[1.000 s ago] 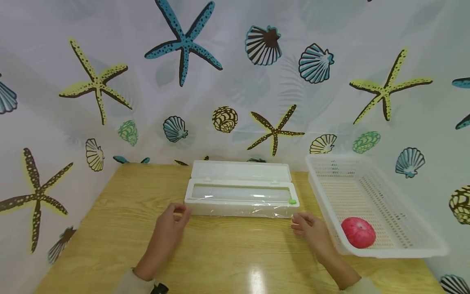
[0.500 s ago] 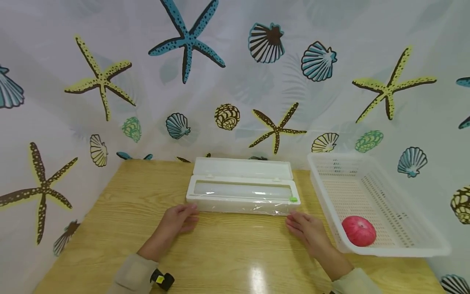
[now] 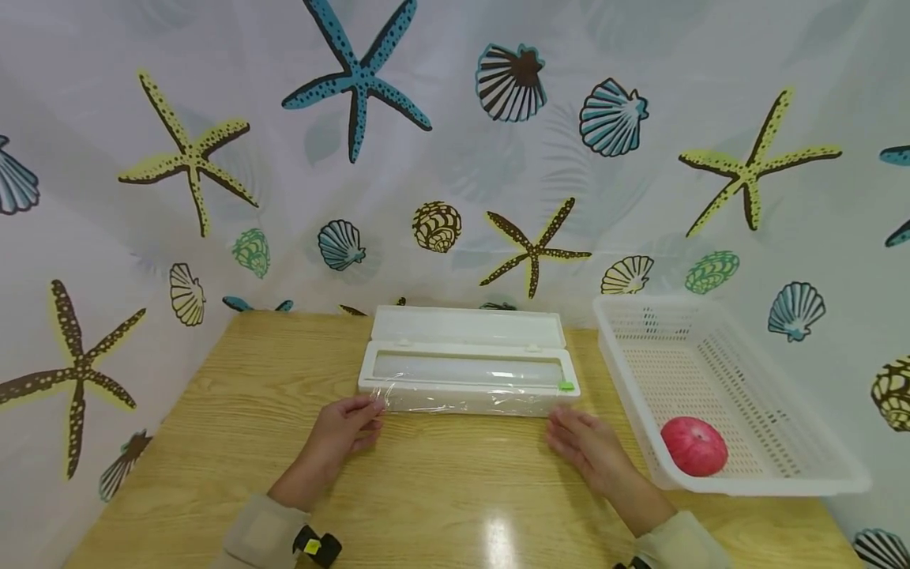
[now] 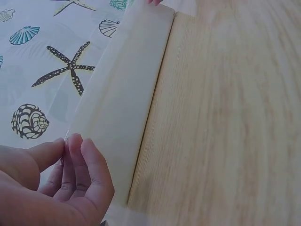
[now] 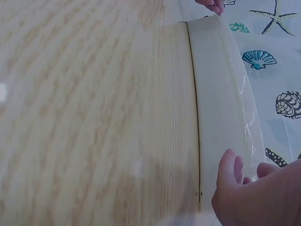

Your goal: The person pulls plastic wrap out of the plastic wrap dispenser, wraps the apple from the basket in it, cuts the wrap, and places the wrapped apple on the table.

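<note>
A white cling film dispenser box (image 3: 469, 327) lies at the back middle of the table, its lid tipped back. A roll of cling film (image 3: 465, 370) shows through its window, and clear film hangs down over the front. At the front left corner my left hand (image 3: 340, 433) pinches the film's edge between thumb and fingertips, plain in the left wrist view. My right hand (image 3: 592, 450) pinches the film near the front right corner; its grip is partly hidden in the right wrist view. A green slider (image 3: 565, 386) sits at the right end.
A white perforated plastic basket (image 3: 771, 484) stands on the right, with a round pinkish-red fruit-like thing (image 3: 694, 447) in its near left corner. The wooden table (image 3: 455, 490) meets a curtain (image 3: 441, 174) printed with starfish and shells at the back and sides.
Both hands have come slightly inward toward each other along the box's front, with the film between them. Box and basket stay where they were; the view shifts a little.
</note>
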A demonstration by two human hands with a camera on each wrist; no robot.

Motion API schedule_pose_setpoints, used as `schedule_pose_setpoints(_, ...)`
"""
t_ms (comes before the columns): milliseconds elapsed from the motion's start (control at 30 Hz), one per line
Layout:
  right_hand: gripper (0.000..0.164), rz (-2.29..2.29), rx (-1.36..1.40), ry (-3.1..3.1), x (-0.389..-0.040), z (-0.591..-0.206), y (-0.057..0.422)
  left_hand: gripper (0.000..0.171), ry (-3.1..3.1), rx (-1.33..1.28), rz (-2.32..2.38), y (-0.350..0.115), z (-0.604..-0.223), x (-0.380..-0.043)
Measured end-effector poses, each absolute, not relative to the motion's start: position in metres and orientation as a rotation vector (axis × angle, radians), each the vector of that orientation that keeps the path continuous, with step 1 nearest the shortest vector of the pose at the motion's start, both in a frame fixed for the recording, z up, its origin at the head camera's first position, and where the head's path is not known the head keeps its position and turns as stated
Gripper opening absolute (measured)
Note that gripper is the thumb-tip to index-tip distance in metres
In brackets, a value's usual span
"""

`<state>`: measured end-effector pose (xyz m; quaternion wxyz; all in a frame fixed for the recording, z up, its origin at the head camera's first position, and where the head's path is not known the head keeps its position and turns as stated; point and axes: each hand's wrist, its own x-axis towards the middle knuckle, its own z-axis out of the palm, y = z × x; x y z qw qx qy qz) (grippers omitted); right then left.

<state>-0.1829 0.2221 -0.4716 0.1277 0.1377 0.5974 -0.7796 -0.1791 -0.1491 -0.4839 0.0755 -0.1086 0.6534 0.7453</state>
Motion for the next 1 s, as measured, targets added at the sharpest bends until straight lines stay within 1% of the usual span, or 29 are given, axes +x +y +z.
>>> schedule_pose_setpoints(167, 0.021, -2.362, 0.413, 1.639, -0.1831, -0.47, 0.2205, 0.032, 1.959, -0.368, 2.242, -0.1487, -0.4831, -0.178)
schedule_pose_setpoints(433, 0.011, -2.476, 0.444, 1.611, -0.1789, -0.4681, 0.2195, 0.035, 1.912, -0.372, 2.288, -0.1484, -0.4843, -0.176)
schedule_pose_setpoints(567, 0.009, -2.518, 0.44, 1.569, -0.1782, -0.4672, 0.2186, 0.033, 1.883, -0.384, 2.342, -0.1483, -0.4851, -0.1754)
schedule_pose_setpoints(767, 0.006, -2.594, 0.515, 1.465, -0.1779, -0.4651, 0.2168, 0.029, 1.718, -0.428, 2.497, -0.1478, -0.4842, -0.1752)
schedule_pose_setpoints(1000, 0.009, -2.615, 0.562, 1.412, -0.1761, -0.4619, 0.2148, 0.027, 1.546, -0.426, 2.606, -0.1447, -0.4821, -0.1759)
